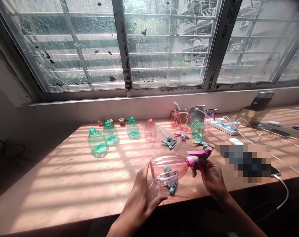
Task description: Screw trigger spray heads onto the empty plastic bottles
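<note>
A clear pink spray bottle (pixel 180 166) lies sideways in the air above the table, its pink and grey trigger head pointing right. My right hand (pixel 212 177) is closed around the trigger head (pixel 201 154). At the bottle's base, my left hand (pixel 140 191) cups it with the fingers against the end; its thumb stretches out below. Through and under the bottle a green and grey trigger head (pixel 172 189) shows on the table. Beyond it lie another green and grey trigger head (pixel 169 142), a pink trigger head (pixel 182 135) and a green one (pixel 201 144).
Headless green bottles (pixel 97 144) and a pink bottle (pixel 150 130) stand along the back. Several bottles with heads, including a green one (pixel 198 128), cluster right of them. Further right are a power strip (pixel 223 126), white cables, a phone (pixel 275 131) and a pixelated patch.
</note>
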A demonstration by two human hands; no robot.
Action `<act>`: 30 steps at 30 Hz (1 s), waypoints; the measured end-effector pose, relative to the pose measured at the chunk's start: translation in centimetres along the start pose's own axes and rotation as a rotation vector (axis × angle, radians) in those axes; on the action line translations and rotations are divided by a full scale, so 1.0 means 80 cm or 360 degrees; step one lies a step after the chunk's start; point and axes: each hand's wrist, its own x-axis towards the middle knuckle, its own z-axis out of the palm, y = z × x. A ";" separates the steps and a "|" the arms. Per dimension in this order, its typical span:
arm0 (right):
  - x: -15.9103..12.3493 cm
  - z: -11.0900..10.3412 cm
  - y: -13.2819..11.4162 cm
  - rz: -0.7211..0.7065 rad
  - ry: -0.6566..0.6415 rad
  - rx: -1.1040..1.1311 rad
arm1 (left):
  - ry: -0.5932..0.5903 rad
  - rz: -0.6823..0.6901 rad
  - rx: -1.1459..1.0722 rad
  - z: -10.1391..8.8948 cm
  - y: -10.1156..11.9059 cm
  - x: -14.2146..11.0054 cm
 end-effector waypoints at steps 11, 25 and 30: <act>0.254 -0.010 -0.062 -0.0298 0.0055 -0.1271 | -0.0497 0.0428 0.0527 0.013 -0.007 0.009; 0.338 0.050 0.013 0.0051 0.0089 -0.2029 | -0.0483 0.0377 0.0551 0.014 -0.013 0.005; 0.357 0.052 0.009 0.0071 0.0034 -0.2143 | -0.0482 0.0396 0.0527 0.012 -0.013 0.007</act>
